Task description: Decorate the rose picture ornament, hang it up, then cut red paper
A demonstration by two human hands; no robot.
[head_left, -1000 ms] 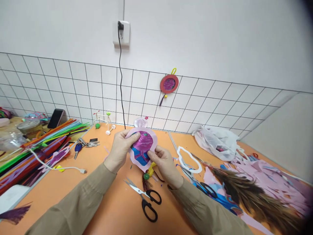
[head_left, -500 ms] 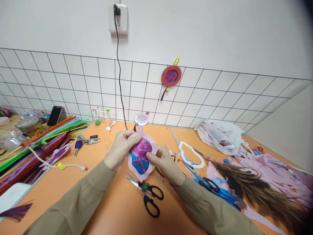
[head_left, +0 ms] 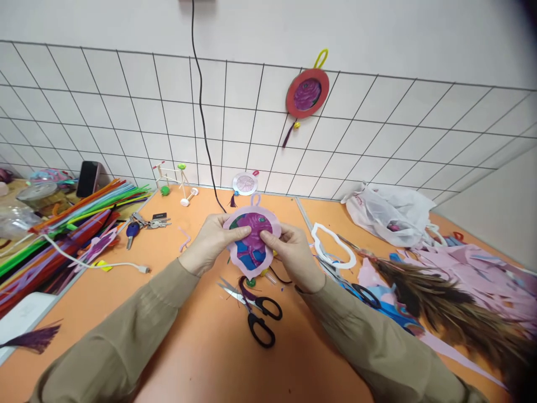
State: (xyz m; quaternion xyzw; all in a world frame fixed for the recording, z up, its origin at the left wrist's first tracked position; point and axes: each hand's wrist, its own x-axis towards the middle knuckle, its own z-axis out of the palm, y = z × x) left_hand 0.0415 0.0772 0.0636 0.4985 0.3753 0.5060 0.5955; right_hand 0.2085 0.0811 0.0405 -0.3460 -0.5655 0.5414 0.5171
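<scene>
Between my hands is a pink-bordered ornament (head_left: 254, 258) with a purple and blue picture, a lilac loop on top and a green bead (head_left: 250, 282) with a dark tassel below. My left hand (head_left: 212, 240) grips its left edge, the thumb lying on the picture. On the right edge, my right hand (head_left: 291, 252) pinches it with the thumb on the front; the fingers behind are hidden. Black-handled scissors (head_left: 262, 322) lie on the orange table (head_left: 201, 347) below the ornament, blades partly apart, with the tassel near them.
Colourful pipe cleaners (head_left: 84, 229), keys (head_left: 133, 229) and a white cable (head_left: 121, 265) lie left. At right are a white paper outline (head_left: 350, 254), a plastic bag (head_left: 386, 212), feathers (head_left: 436, 302) and pink scraps (head_left: 474, 274). A red round ornament (head_left: 289, 101) hangs on the wire grid.
The view has tilted down. My left thumb has shifted lower on the picture, and the ornament is tipped differently, its lower tip now clear above the scissors. Both hands still hold it.
</scene>
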